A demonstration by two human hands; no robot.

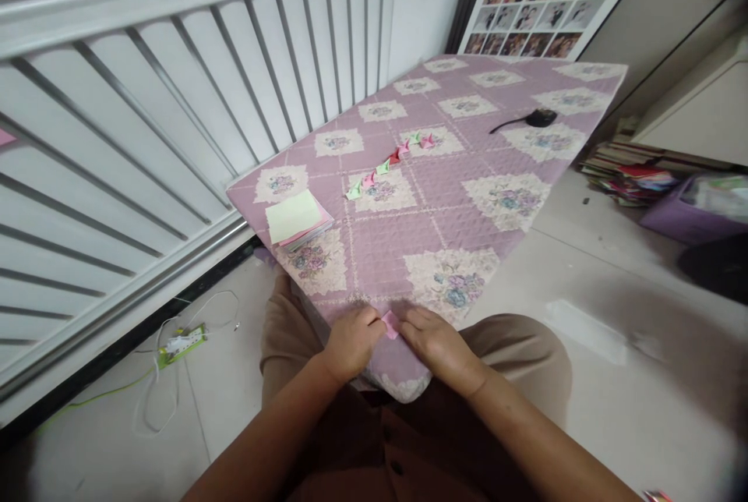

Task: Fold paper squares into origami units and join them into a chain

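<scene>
Between my hands, near the close corner of the cloth-covered table (374, 252), lies a small piece of folded pink paper (391, 324). The fingers of my left hand (355, 337) are closed at its left edge. My right hand (433, 342) has its fingers together on the paper's right side. Farther up the cloth, several small folded paper pieces (382, 167) in green, pink and red form a slanting row. To the left sits a stack of coloured paper sheets (295, 219), pale green on top.
A black object with a thin tail (541, 118) lies on the table's far right. A white radiator (175, 97) borders the left side. On the floor are a power strip (182, 344) with cables, a pile of books (628, 167) and a purple container (683, 213).
</scene>
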